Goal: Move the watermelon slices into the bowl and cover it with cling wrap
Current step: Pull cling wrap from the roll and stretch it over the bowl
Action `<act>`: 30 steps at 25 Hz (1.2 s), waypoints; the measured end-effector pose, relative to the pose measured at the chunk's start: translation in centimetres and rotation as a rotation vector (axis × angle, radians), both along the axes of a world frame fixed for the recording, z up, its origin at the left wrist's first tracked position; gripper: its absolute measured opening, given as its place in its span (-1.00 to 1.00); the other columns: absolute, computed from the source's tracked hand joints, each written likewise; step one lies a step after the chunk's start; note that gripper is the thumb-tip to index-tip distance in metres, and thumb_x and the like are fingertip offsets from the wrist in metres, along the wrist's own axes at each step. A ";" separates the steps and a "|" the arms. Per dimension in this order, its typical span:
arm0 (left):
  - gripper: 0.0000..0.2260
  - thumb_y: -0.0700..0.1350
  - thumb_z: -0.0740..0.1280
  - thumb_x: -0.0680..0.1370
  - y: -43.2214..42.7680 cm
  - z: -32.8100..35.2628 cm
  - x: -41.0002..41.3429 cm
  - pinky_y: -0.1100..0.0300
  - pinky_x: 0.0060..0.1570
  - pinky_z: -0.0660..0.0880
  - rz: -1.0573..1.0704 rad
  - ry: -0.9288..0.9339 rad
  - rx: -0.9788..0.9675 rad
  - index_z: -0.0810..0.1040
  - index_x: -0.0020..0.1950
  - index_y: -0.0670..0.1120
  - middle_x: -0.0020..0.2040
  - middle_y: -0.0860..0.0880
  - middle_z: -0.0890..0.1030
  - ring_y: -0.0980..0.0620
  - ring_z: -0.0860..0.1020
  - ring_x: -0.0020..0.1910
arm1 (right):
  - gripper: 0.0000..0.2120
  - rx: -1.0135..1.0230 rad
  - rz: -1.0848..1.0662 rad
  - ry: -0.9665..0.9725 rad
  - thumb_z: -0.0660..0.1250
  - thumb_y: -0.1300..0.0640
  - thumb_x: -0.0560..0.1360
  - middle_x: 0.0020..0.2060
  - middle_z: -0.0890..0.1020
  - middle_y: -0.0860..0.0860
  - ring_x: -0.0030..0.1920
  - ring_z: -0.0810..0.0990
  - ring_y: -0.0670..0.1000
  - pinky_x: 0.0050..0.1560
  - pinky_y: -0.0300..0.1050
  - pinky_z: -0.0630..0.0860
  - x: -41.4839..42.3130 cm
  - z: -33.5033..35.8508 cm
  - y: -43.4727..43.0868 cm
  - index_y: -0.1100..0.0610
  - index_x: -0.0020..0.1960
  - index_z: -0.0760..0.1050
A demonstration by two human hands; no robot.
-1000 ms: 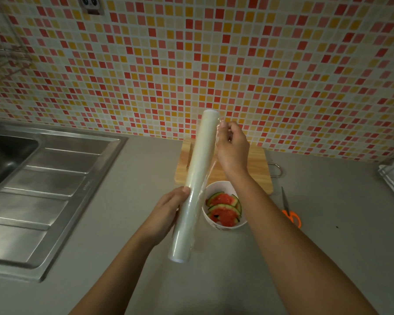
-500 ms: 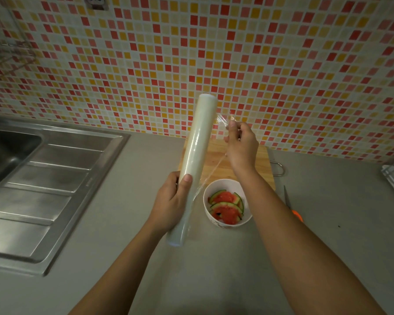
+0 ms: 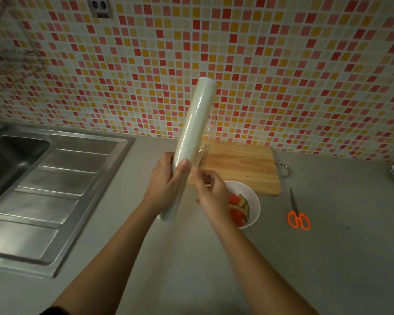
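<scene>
Head view: left hand is gripping the cling wrap roll above the bowl; right hand is pinching its loose film edge beside it.

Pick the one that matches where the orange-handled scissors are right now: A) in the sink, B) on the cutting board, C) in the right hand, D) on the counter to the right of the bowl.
D: the scissors lie flat on the grey counter, right of the white bowl, touching neither hand.
</scene>
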State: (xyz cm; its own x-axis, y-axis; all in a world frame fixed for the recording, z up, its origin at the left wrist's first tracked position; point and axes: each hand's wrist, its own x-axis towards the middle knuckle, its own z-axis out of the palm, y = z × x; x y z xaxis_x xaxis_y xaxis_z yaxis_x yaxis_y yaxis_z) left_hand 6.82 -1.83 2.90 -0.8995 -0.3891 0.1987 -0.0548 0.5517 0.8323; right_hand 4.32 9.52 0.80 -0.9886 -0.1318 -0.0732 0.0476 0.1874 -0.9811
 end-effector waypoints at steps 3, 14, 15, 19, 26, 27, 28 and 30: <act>-0.76 0.09 0.18 0.59 -0.6 0.1 -0.7 0.35 -0.27 0.34 0.005 0.022 -0.006 0.36 0.13 -0.05 0.00 -0.03 0.52 0.16 0.49 -0.13 | -0.83 -0.037 0.068 0.033 0.39 -0.16 0.40 -0.27 0.63 -0.10 -0.23 0.60 -0.11 -0.13 0.00 0.59 0.7 -0.6 -0.9 -0.07 -0.18 0.53; -0.79 0.09 0.14 0.61 -0.1 -0.1 -1.4 0.35 -0.25 0.37 -0.003 0.028 0.078 0.34 0.13 -0.01 -0.11 0.16 0.47 0.20 0.50 -0.14 | -0.94 -0.272 0.109 0.004 0.43 0.13 0.44 -0.27 0.65 -0.01 -0.21 0.67 -0.02 -0.20 -0.25 0.57 -1.2 -0.1 0.3 0.01 -0.20 0.57; -0.79 0.09 0.13 0.61 -0.1 -0.1 -1.4 0.37 -0.26 0.36 -0.002 0.025 0.080 0.34 0.13 -0.01 -0.10 0.16 0.47 0.21 0.50 -0.14 | -0.94 -0.276 0.103 0.015 0.42 0.14 0.44 -0.27 0.66 0.00 -0.20 0.67 0.00 -0.16 -0.23 0.59 -1.3 -0.1 0.3 0.03 -0.20 0.59; -0.78 0.10 0.13 0.61 0.1 0.2 -1.3 0.44 -0.32 0.36 0.028 0.050 0.087 0.33 0.12 -0.02 -0.10 0.13 0.47 0.21 0.50 -0.16 | -0.90 -0.125 0.115 0.156 0.39 0.07 0.47 -0.25 0.69 0.02 -0.18 0.67 -0.02 -0.08 -0.16 0.60 -1.2 0.0 0.4 0.10 -0.13 0.62; -0.77 0.09 0.11 0.62 0.2 0.7 -1.4 0.33 -0.27 0.36 0.076 0.084 0.129 0.34 0.14 -0.03 -0.10 0.09 0.47 0.19 0.48 -0.17 | -0.88 0.066 0.110 0.226 0.25 0.08 0.55 -0.26 0.61 -0.03 -0.19 0.59 -0.02 -0.08 -0.08 0.53 -1.0 0.2 0.9 0.09 -0.11 0.51; -0.76 0.09 0.11 0.62 0.0 0.8 -1.4 0.32 -0.26 0.36 0.079 0.089 0.142 0.34 0.15 -0.05 -0.08 0.07 0.48 0.18 0.48 -0.17 | -0.89 0.020 0.081 0.202 0.26 0.07 0.54 -0.24 0.63 -0.02 -0.16 0.61 -0.01 -0.04 -0.04 0.55 -0.9 0.0 1.0 0.08 -0.09 0.52; -0.75 0.09 0.11 0.62 0.0 0.8 -1.4 0.32 -0.26 0.36 0.077 0.090 0.145 0.34 0.16 -0.05 -0.07 0.07 0.47 0.18 0.48 -0.16 | -0.90 -0.051 0.064 0.169 0.29 0.05 0.53 -0.22 0.64 -0.05 -0.14 0.63 -0.01 -0.02 -0.05 0.58 -0.8 -0.1 1.0 0.06 -0.07 0.53; -0.76 0.09 0.11 0.61 0.2 0.7 -1.4 0.34 -0.25 0.37 0.061 0.092 0.135 0.33 0.15 -0.03 -0.08 0.10 0.47 0.18 0.49 -0.14 | -0.95 -0.199 0.058 0.112 0.35 0.05 0.49 -0.21 0.66 -0.08 -0.14 0.66 -0.02 -0.03 -0.10 0.61 -0.5 0.2 0.7 0.00 -0.07 0.57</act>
